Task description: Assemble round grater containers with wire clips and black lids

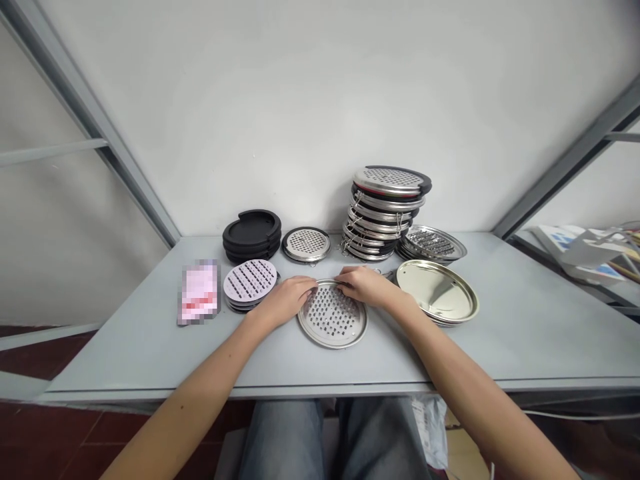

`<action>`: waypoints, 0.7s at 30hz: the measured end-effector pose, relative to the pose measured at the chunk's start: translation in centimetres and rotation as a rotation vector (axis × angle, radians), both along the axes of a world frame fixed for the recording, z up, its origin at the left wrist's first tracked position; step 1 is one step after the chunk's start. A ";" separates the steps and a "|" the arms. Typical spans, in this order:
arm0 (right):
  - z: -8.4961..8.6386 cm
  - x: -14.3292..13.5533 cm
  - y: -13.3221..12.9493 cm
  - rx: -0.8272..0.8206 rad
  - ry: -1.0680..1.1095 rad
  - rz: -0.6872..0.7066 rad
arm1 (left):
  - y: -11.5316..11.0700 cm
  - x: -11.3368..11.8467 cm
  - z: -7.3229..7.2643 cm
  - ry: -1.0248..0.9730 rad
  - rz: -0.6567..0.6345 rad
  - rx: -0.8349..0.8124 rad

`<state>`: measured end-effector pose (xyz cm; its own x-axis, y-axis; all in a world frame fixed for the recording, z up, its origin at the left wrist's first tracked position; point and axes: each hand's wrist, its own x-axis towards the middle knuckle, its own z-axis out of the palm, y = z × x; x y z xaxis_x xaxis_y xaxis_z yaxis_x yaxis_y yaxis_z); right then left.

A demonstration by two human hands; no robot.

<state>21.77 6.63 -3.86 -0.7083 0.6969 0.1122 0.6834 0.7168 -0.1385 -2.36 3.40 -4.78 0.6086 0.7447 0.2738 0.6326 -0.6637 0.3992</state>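
A round metal grater disc (334,317) with rows of holes and a raised rim lies on the grey table in front of me. My left hand (290,299) touches its upper left rim, fingers together, with the fingertips on the edge. On the upper right rim rests my right hand (364,285), its fingers curled over the disc. Left of the disc is a small stack of perforated grater plates (250,281). To the right, beside my right forearm, sits a stack of shiny round metal pans or lids (440,290).
Black round holders (252,233) are stacked at the back left. Behind my hands lies a black-rimmed grater (307,244). A tall stack of assembled graters (385,213) leans slightly by the wall, beside more grater discs (434,244). A pink blurred item (199,293) lies left.
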 end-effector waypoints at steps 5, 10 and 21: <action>0.0 -0.2 -0.1 0.002 -0.014 0.005 | 0.1 0.0 -0.1 -0.004 0.002 0.002; 0.1 -0.1 -0.1 -0.029 0.042 0.001 | 0.1 0.0 0.0 -0.006 -0.002 0.001; 0.0 0.1 0.2 -0.083 0.146 -0.002 | 0.1 -0.1 0.1 -0.001 -0.001 -0.005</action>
